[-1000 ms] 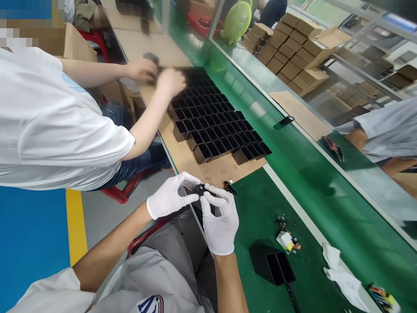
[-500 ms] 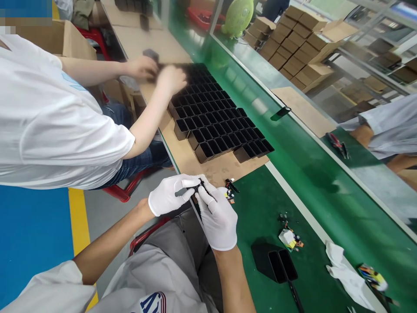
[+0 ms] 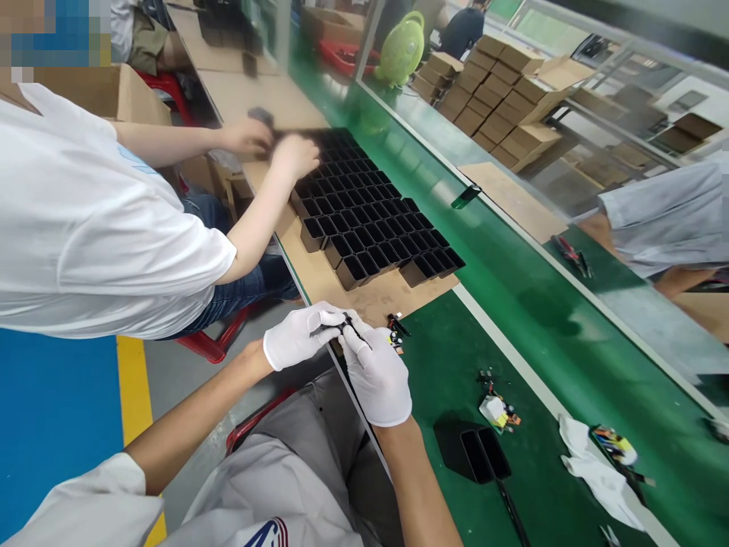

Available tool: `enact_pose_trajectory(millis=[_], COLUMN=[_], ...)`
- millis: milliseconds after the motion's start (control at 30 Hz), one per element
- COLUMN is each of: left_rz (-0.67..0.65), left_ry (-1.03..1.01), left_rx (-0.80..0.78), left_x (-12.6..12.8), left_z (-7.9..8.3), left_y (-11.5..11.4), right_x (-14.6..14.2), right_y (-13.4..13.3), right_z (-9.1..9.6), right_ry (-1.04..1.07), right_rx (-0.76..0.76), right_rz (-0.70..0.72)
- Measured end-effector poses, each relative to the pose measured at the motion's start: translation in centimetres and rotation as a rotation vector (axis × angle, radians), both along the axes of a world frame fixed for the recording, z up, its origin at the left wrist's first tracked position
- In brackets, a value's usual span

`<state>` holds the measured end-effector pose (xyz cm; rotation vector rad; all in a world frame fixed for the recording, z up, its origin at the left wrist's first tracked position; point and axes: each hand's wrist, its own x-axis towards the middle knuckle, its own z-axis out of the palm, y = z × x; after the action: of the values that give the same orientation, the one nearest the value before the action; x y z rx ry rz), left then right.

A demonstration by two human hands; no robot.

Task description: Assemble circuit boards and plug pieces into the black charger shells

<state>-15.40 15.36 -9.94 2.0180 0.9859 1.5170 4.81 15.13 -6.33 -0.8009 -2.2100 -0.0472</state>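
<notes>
My left hand and my right hand, both in white gloves, meet at the table's near edge. Between their fingertips they grip a small black part, mostly covered by the gloves, so its kind does not show. Just beyond my right hand lies a small circuit board with wires, partly hidden by the glove. Two black rectangular housings stand side by side on the green mat to the right, with a black cable beside them. Another circuit board with a white and yellow component rests behind them.
Rows of black open housings cover the cardboard on my left, where a co-worker's hands are busy. A green conveyor belt runs behind the mat. A white cloth and another board lie at right.
The view has shifted slightly. My hands keep their pinch on the black part with little movement. On the belt, a board at the right now sits closer to the white cloth.
</notes>
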Motion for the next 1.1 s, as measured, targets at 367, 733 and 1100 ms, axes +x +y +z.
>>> enact_pose_trajectory(millis=[367,733,1100], left_rz=[-0.019,0.006,0.089], left_ry=[0.014,0.119,0.069], left_rx=[-0.036,-0.021,-0.073], left_x=[-0.2,-0.1,0.1], left_z=[-0.6,0.7,0.1], left_y=[-0.2,-0.3,0.7], right_x=[-0.9,-0.7,-2.0], right_y=[-0.7,-0.4,0.4], right_z=[-0.7,-1.2,-3.3], right_ry=[0.069,0.107,0.231], right_rx=[-0.046,-0.130,-0.263], right_rz=[-0.065,-0.066,-0.114])
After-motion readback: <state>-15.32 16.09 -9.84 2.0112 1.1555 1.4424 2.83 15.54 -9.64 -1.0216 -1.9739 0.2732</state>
